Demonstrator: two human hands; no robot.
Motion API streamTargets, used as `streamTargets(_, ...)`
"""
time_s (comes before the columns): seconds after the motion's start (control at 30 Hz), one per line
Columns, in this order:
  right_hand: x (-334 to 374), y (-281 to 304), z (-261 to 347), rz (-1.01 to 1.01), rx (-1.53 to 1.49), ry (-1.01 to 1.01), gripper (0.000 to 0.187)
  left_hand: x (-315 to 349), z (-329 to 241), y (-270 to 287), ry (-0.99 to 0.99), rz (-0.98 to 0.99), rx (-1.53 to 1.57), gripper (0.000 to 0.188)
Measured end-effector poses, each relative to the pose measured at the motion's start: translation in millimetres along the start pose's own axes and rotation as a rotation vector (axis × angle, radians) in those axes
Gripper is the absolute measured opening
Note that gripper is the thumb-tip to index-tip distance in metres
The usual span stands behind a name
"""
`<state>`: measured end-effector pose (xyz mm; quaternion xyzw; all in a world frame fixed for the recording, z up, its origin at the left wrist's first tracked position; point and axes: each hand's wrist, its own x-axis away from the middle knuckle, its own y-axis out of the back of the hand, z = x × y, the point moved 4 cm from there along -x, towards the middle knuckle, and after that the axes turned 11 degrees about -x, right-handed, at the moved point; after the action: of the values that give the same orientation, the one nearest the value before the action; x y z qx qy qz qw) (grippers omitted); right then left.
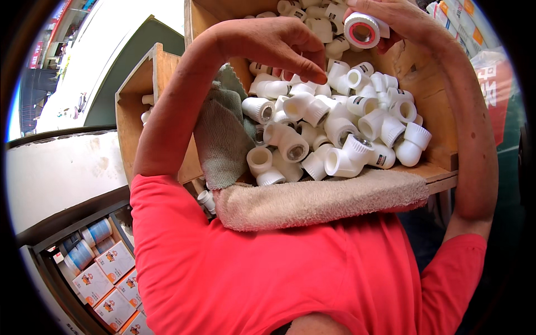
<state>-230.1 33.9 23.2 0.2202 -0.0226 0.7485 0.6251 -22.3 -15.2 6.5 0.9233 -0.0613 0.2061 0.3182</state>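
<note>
Right hand (393, 19) pinches a white pipe fitting with a red-ringed mouth (363, 30) above the wooden crate (435, 111); its fingertips run off the top edge. Left hand (279, 42) hovers loosely curled, holding nothing, over the heaped white elbow fittings (329, 128). A beige towel (318, 198) drapes the crate's near rim.

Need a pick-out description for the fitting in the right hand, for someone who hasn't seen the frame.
Start at the wooden crate heaped with white plastic elbow fittings. At its far edge, the right hand holds one white fitting above the pile. It is the only one off the heap, and its open end shows a red ring facing the camera.
</note>
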Motion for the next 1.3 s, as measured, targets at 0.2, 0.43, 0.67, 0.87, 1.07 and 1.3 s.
streamTargets(0.2, 0, 5, 8, 0.034, -0.021, 0.003, 0.039, 41, -116, -24, -0.681, -0.032, 0.139, 0.042)
streamTargets(0.43, -8, 6, -3, -0.061, -0.001, 0.065, 0.04, 51, -179, -96, -1.101, -0.005, 0.157, 0.039)
streamTargets(0.67, -7, 11, -7, -0.082, 0.052, 0.076, 0.039, 49, -193, -115, -1.189, -0.034, 0.149, 0.035)
streamTargets(0.87, -5, 9, -4, -0.058, 0.054, 0.088, 0.038, 50, -184, -111, -1.14, -0.06, 0.116, 0.033)
streamTargets(1.07, -7, 9, 0, -0.068, -0.004, 0.178, 0.04, 46, -170, -87, -1.048, -0.086, 0.063, 0.03)
streamTargets(1.3, -2, 18, -3, -0.131, -0.211, 0.124, 0.039, 0, -36, 32, -0.104, -0.435, -0.136, 0.029)
